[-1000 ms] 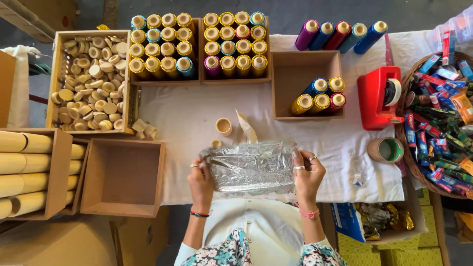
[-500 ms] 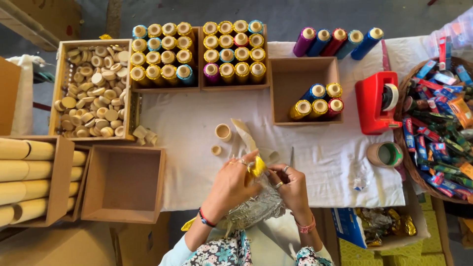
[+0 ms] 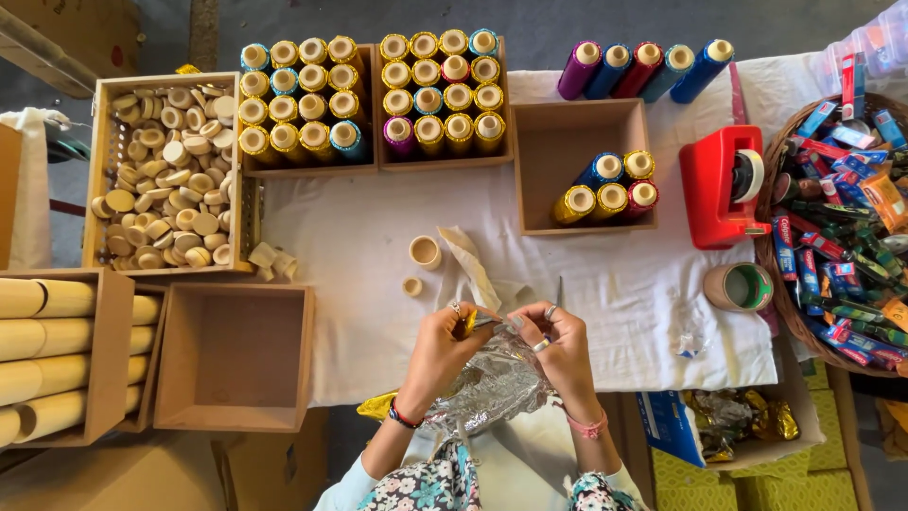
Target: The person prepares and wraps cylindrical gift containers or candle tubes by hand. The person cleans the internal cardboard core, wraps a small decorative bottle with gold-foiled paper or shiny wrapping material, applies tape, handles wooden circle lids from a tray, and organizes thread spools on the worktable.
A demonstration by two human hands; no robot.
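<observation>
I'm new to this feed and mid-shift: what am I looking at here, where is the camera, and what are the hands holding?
There is no machine: these are a person's two bare hands. The single picture comes from a camera worn on their head, looking straight down at a table under a white cloth. The left hand and right hand meet over a crumpled sheet of silver foil, both in a grip on it, with something small and yellow at the left fingertips. Around them lie a box of wooden caps, two boxes of foil-wrapped tubes, a smaller box with five tubes, loose tubes, an empty box, a red tape dispenser, a tape roll and a basket of wrappers.
</observation>
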